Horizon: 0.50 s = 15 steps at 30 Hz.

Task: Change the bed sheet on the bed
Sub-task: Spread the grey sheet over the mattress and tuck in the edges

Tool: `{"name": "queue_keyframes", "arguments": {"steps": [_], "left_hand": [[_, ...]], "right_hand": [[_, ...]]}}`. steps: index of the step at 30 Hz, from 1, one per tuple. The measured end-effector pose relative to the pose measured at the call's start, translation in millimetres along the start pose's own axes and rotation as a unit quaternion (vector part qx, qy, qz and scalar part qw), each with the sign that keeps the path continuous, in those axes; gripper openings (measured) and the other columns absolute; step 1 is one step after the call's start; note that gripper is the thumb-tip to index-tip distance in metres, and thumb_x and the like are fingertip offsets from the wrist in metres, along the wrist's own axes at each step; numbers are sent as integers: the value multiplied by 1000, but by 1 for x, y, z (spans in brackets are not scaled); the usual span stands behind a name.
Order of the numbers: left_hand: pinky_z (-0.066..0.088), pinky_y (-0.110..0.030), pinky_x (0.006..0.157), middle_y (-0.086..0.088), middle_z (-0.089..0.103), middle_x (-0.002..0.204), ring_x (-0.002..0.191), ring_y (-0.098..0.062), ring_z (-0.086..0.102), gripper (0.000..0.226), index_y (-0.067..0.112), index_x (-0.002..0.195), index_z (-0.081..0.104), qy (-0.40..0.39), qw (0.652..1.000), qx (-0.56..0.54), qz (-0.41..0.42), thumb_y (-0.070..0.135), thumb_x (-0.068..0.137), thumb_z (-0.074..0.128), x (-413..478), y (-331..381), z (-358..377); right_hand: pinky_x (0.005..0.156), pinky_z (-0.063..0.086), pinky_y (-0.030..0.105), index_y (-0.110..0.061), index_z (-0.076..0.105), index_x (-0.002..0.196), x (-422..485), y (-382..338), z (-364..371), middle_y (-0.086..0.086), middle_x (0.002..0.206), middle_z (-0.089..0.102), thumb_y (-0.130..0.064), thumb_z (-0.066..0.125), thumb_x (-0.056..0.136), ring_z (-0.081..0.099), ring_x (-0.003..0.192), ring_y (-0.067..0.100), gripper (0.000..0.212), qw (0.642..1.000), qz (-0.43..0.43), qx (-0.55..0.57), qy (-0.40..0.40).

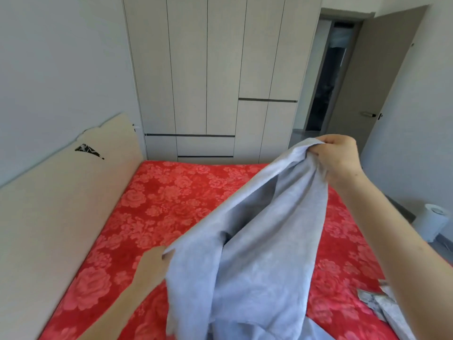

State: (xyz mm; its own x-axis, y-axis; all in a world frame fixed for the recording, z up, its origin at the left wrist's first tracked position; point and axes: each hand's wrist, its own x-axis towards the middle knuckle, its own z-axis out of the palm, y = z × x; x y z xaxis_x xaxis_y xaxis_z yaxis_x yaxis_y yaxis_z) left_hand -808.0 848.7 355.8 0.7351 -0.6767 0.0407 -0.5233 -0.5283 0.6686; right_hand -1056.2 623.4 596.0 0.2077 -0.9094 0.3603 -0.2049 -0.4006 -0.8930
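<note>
A pale blue bed sheet point(255, 241) hangs bunched above the bed, which shows a red floral mattress point(176, 200). My right hand point(338, 158) is raised at the upper right and grips one gathered end of the sheet. My left hand point(152, 263) is lower, at the sheet's left edge, and pinches the cloth there. The sheet sags between both hands and its lower part piles up at the bottom of the view.
A cream headboard point(61, 204) runs along the bed's left side. White wardrobes point(208, 82) stand past the far edge. An open door point(367, 82) is at the right. A white cylinder point(431, 224) stands on the floor, and patterned cloth point(382, 303) lies at the bed's right.
</note>
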Motion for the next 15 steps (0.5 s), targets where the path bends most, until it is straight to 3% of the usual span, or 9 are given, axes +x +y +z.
{"name": "queue_keyframes", "arguments": {"steps": [3,5,7,9,11,13,15], "left_hand": [[30,-38,61,-29,63,77,80,-38,62,32,10,62,51,80,994,-69,14,13,94,55,29,33,-47],[33,-33,55,-18,55,68,69,-26,54,30,8,67,53,88,982,-169,16,21,94,57,48,82,-98],[37,-28,62,-11,55,75,69,-21,49,25,11,74,56,39,973,-224,30,30,89,61,67,136,-147],[42,-29,69,-10,59,87,77,-22,55,26,5,88,62,-6,982,-176,71,30,92,59,74,186,-179],[31,-27,57,-5,49,70,62,-18,44,31,8,71,55,-38,985,-90,141,30,93,58,66,226,-185],[13,-29,49,1,26,57,51,-15,22,46,18,56,33,-77,975,-25,209,31,91,61,51,259,-174],[8,-28,48,2,17,58,52,-15,15,51,21,56,27,-127,958,-11,258,34,88,64,35,281,-151]], "right_hand": [[62,49,24,-7,69,79,15,6,-25,5,71,64,1,56,81,58,65,13,16,1000,-12,-2,16],[64,46,28,-7,68,76,32,17,-45,9,71,62,-2,57,82,57,70,20,14,997,-18,-52,49],[62,40,30,-9,62,72,52,29,-64,13,73,59,-7,55,83,56,76,28,14,979,-9,-189,72],[75,45,37,-13,60,99,57,29,-72,20,101,62,-12,54,87,57,94,38,13,927,20,-373,32],[99,38,48,-25,34,142,45,21,-60,16,137,46,-24,65,85,45,121,39,65,880,-6,-470,-71],[111,21,49,-33,13,150,13,0,-31,1,149,33,-34,76,76,32,137,25,97,898,-116,-387,-172],[109,26,28,-37,20,148,-25,-26,2,-14,143,38,-37,78,75,33,133,5,93,938,-129,-173,-270]]}}
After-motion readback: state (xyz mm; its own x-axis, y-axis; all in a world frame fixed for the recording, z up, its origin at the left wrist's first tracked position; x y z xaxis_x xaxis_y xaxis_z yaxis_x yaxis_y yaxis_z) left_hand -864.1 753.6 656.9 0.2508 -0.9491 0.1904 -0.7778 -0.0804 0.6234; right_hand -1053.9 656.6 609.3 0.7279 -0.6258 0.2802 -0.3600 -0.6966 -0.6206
